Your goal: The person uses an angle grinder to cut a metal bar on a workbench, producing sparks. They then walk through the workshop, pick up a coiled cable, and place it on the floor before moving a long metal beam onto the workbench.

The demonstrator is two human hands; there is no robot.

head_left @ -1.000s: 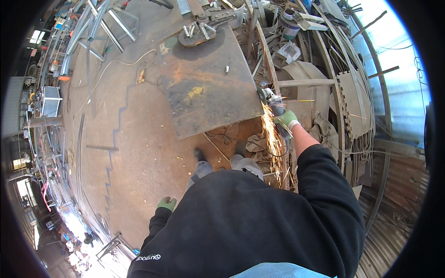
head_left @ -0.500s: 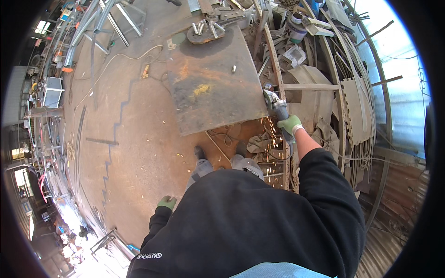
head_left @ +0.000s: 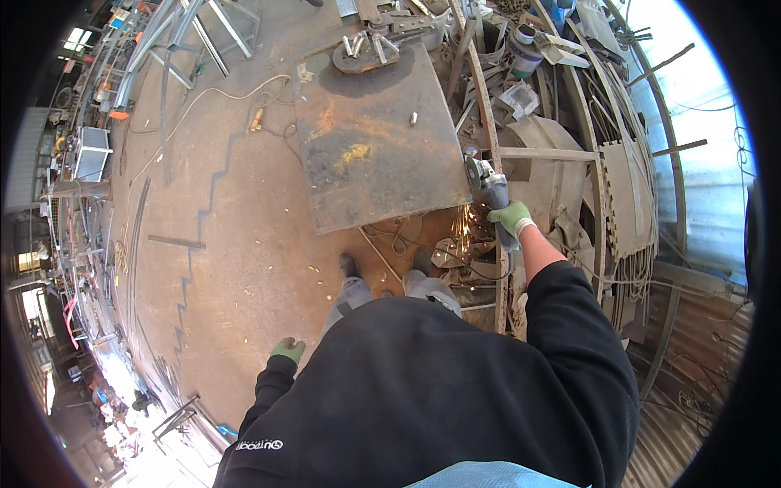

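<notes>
My right hand (head_left: pixel 512 217), in a green glove, is closed around the grey body of an angle grinder (head_left: pixel 496 193). The grinder's disc meets the right edge of a stained steel-topped table (head_left: pixel 382 175). Orange sparks (head_left: pixel 464 228) spray down below that edge. Off to my left side, away from the table, hangs my left hand (head_left: pixel 289 350), also gloved in green. Its fingers look loosely curled, and nothing shows in them. A short metal piece (head_left: pixel 413 119) stands on the tabletop.
Several metal pins lie on a thick plate (head_left: pixel 364 55) at the table's far edge. To the right, a rusty rack (head_left: pixel 547 153) holds sheet metal and scrap. A cable (head_left: pixel 203 93) runs over the floor at left. Cloth (head_left: pixel 446 254) lies under the sparks.
The sparks have grown denser and brighter just below the table edge. My left hand has shifted slightly up and left. The grinder stays at nearly the same place.
</notes>
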